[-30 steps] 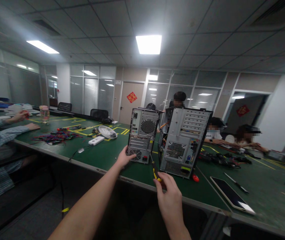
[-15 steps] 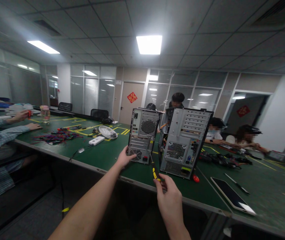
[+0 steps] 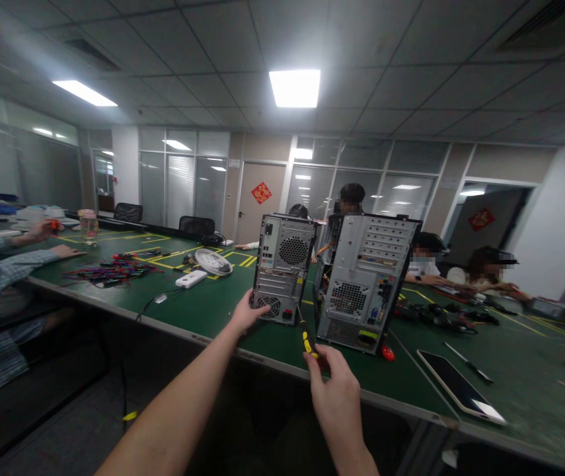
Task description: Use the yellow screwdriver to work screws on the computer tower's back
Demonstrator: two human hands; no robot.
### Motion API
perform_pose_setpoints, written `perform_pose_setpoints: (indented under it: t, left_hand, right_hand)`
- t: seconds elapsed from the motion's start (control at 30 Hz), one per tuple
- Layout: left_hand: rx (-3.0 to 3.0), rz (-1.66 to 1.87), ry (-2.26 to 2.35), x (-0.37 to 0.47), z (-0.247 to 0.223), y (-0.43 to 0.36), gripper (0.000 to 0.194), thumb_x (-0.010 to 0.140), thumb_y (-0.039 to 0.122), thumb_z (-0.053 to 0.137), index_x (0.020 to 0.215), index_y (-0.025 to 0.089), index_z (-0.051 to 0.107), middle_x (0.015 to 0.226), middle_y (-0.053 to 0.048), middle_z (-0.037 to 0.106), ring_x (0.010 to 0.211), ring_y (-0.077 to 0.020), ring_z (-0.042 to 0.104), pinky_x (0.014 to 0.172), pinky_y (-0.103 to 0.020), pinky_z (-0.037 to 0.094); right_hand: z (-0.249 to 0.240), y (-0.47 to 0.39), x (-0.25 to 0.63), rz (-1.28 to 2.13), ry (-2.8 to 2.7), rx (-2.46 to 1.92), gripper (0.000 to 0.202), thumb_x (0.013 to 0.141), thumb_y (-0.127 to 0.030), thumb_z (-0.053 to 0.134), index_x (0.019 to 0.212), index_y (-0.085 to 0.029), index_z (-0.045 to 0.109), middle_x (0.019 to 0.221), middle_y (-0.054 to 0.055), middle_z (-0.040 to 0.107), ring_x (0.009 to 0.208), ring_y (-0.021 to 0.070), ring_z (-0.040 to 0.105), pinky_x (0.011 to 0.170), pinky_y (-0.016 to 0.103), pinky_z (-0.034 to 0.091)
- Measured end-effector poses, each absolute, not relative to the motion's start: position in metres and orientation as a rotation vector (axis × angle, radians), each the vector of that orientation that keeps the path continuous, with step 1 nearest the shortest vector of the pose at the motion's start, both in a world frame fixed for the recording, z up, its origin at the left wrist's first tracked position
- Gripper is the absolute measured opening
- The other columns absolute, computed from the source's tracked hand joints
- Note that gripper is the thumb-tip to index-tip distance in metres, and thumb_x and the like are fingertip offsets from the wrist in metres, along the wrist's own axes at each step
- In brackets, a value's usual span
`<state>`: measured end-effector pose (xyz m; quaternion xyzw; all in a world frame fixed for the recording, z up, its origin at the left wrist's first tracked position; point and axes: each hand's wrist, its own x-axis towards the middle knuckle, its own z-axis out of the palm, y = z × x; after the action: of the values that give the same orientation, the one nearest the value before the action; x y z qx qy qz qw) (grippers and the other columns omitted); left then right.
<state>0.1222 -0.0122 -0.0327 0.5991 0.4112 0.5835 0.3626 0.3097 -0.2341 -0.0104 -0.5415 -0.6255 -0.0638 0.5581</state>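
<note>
My left hand point(image 3: 248, 313) grips the lower left edge of the smaller computer case point(image 3: 285, 264), its thumb over the rear panel beside the fan grille and its other fingers hidden at the side. My right hand point(image 3: 334, 380) pinches the handle end of a black and yellow screwdriver point(image 3: 306, 338). The shaft points up at the lower right edge of the smaller case's back; whether the tip sits on a screw is too small to tell. To the right stands a larger computer case point(image 3: 366, 284), upright with its rear side towards me.
Bundled coloured cables point(image 3: 113, 270), a white power strip point(image 3: 191, 278) and a round white fan cover point(image 3: 213, 261) lie to the left. A phone point(image 3: 460, 385), a thin tool point(image 3: 468, 362) and black cables point(image 3: 441, 317) lie right. Several people sit around the green table point(image 3: 178, 320).
Another person's forearm now shows on the table behind the smaller case. My hands, the screwdriver and both cases look almost unmoved.
</note>
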Motion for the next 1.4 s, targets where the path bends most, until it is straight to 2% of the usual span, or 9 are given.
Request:
perform_pose_setpoints:
  t: [0.3,0.5,0.6,0.87,0.97,1.13,1.4]
  left_hand:
    - [1.557,1.486,1.112,0.1215,-0.0335,-0.0112,0.084,0.065,0.036,0.089,0.138,0.019,0.052,0.128,-0.013,0.067,0.116,-0.0261,0.065,0.103,-0.038,0.046]
    - [1.528,1.469,1.120,0.1217,-0.0313,-0.0132,0.088,0.065,0.035,0.090,0.142,0.020,0.049,0.131,-0.014,0.066,0.118,-0.0261,0.064,0.103,-0.037,0.046]
    - [1.530,1.479,1.101,0.1217,-0.0329,-0.0114,0.087,0.064,0.036,0.090,0.140,0.019,0.051,0.129,-0.014,0.067,0.116,-0.0265,0.065,0.103,-0.037,0.046]
    - [1.555,1.493,1.076,0.1218,-0.0349,-0.0094,0.083,0.065,0.037,0.089,0.137,0.018,0.054,0.129,-0.014,0.067,0.116,-0.0267,0.064,0.104,-0.039,0.046]
    - [1.537,1.490,1.072,0.1225,-0.0322,-0.0122,0.085,0.064,0.035,0.090,0.138,0.018,0.052,0.128,-0.014,0.067,0.115,-0.0262,0.065,0.104,-0.039,0.046]
    - [1.503,1.483,1.089,0.1230,-0.0280,-0.0171,0.090,0.063,0.033,0.091,0.141,0.019,0.050,0.129,-0.014,0.067,0.116,-0.0259,0.065,0.104,-0.037,0.046]
    - [1.527,1.487,1.102,0.1220,-0.0329,-0.0118,0.088,0.064,0.036,0.090,0.141,0.019,0.051,0.130,-0.014,0.066,0.118,-0.0268,0.064,0.104,-0.038,0.045]
  right_hand:
    - [-0.0129,-0.2320,0.3133,-0.257,-1.519,-1.259,0.026,0.098,-0.031,0.049,0.107,-0.019,0.070,0.117,0.012,0.067,0.106,0.0252,0.067,0.093,0.039,0.054]
    - [-0.0093,-0.2337,0.3108,-0.150,-1.488,-1.274,0.025,0.096,-0.040,0.055,0.102,-0.019,0.067,0.101,0.011,0.070,0.085,0.0229,0.069,0.077,0.035,0.057]
    - [-0.0075,-0.2358,0.3095,-0.108,-1.482,-1.281,0.026,0.096,-0.042,0.056,0.102,-0.019,0.067,0.101,0.011,0.070,0.084,0.0229,0.068,0.076,0.034,0.057]
    - [-0.0106,-0.2335,0.3136,-0.195,-1.502,-1.263,0.027,0.098,-0.035,0.050,0.106,-0.019,0.071,0.118,0.013,0.067,0.106,0.0262,0.066,0.094,0.041,0.053]
    - [-0.0112,-0.2324,0.3135,-0.183,-1.496,-1.264,0.026,0.097,-0.036,0.053,0.106,-0.019,0.070,0.114,0.013,0.068,0.101,0.0252,0.067,0.091,0.040,0.055]
    - [-0.0087,-0.2339,0.3109,-0.125,-1.480,-1.255,0.028,0.096,-0.043,0.056,0.103,-0.018,0.068,0.102,0.011,0.069,0.083,0.0215,0.069,0.075,0.033,0.057]
    - [-0.0096,-0.2336,0.3129,-0.197,-1.494,-1.243,0.029,0.096,-0.039,0.054,0.106,-0.019,0.073,0.115,0.013,0.070,0.103,0.0258,0.069,0.091,0.040,0.056]
